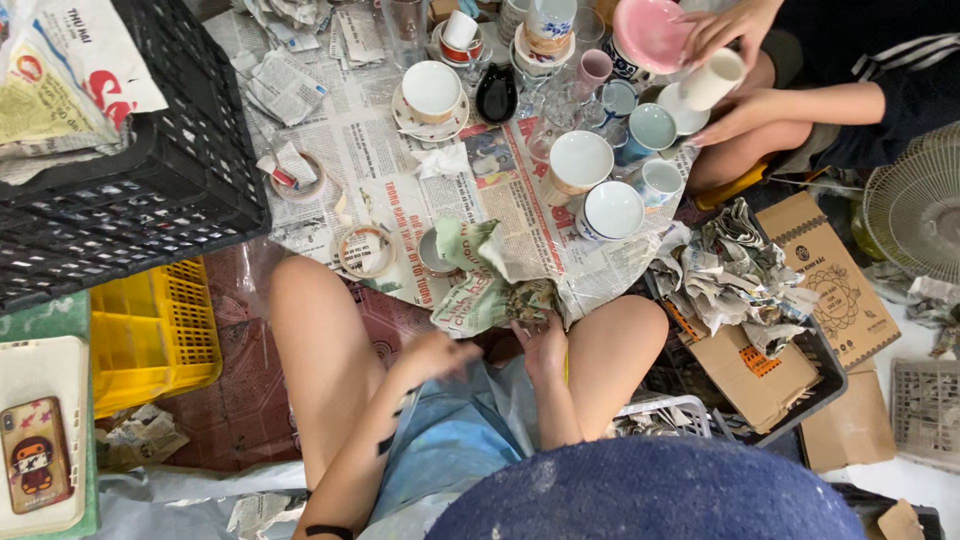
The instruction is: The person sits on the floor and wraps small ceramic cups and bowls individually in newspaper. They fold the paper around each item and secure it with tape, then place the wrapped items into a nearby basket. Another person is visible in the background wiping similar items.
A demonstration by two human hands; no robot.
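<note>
1. A crumpled, soft wad of newsprint (490, 280), green-tinted and creased into a loose bundle, lies at the near edge of the flat newspaper sheet (400, 150) spread on the floor, between the person's bare knees

2. The right hand (543, 345) touches the wad's lower edge from beneath, fingers curled up into the paper; whether they pinch it or only press it cannot be told

3. The left hand (432, 355) hovers just left of the wad, blurred, fingers loosely together and closed on nothing visible

4. On the sheet beyond the wad stand glossy ceramic pieces: round white cups (598, 185), a white cup on a saucer (430, 95), and a small black pot (496, 92)

5. Left of the wad lies a ring-shaped tape roll (366, 250); further left, a black slatted plastic crate (150, 180) and a yellow one (155, 325)

6. Far right of the sheet, another person's hand (722, 28) holds a smooth pink plate (648, 32) above a white mug (712, 78)
</note>
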